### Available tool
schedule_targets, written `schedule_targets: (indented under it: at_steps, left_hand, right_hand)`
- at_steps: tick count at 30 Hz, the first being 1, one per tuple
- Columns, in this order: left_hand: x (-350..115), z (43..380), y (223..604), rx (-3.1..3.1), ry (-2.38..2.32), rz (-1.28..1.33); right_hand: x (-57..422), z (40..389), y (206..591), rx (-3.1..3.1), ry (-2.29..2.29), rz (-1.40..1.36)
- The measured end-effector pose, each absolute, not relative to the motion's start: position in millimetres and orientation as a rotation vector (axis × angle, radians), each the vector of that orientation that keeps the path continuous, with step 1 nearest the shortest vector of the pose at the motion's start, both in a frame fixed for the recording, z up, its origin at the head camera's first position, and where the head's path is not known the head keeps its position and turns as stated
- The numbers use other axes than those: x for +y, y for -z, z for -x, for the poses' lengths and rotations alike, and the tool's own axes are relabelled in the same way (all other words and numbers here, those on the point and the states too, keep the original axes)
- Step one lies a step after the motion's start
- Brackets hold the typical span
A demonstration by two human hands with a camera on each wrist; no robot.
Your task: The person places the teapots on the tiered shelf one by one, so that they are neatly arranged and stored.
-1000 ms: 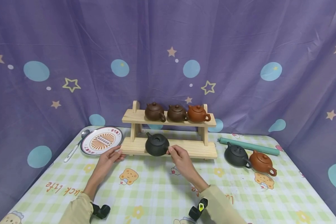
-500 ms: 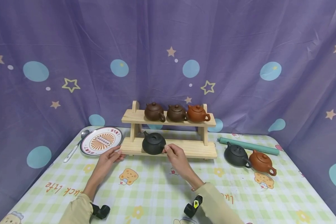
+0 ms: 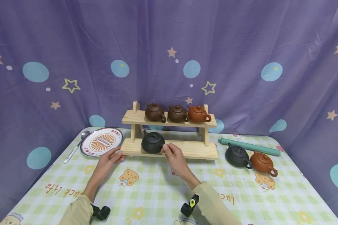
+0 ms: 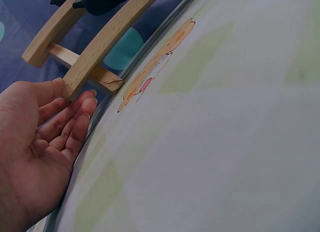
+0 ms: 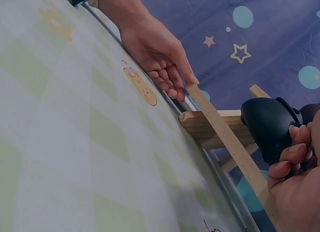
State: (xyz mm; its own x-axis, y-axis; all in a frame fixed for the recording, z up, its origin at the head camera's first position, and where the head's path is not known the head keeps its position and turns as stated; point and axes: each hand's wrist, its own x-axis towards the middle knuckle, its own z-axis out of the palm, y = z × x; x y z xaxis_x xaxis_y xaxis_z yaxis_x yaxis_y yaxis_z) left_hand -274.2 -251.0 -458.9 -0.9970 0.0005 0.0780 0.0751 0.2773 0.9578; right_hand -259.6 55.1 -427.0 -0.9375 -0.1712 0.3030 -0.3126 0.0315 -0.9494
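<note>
So the right hand has a black teapot pinched at the handle side, thumb and fingertips closed in tight. Makes sense as a grip: the round body and lid stay uncovered, and the pot sits pretty much level with its spout aimed left and away from the person. It's over the left part of the lower shelf of a wooden stand, though whether the base actually touches the board is hard to tell from these angles.

The left hand is at that shelf's left end, thumb at the edge and fingers curled in underneath, so it looks like a light hold to stop the stand shifting.

Up top, two dark brown teapots and a reddish-brown teapot sit in a row, handles toward the right, presumably handy for a right-hander. Off to the right, a second black teapot and an orange-brown teapot are within easy right-hand reach, near a green rod. The plate and spoon are parked left, out of the right arm's way.
</note>
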Motion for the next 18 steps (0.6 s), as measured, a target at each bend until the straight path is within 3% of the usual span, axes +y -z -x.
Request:
schedule_targets:
  at_steps: [18]
  left_hand:
    - [-251.7, 274.0, 459.0, -2.474, 1.858, 0.055]
  right_hand:
    - [45.3, 263.4, 433.4, -2.19, -2.051, -0.471]
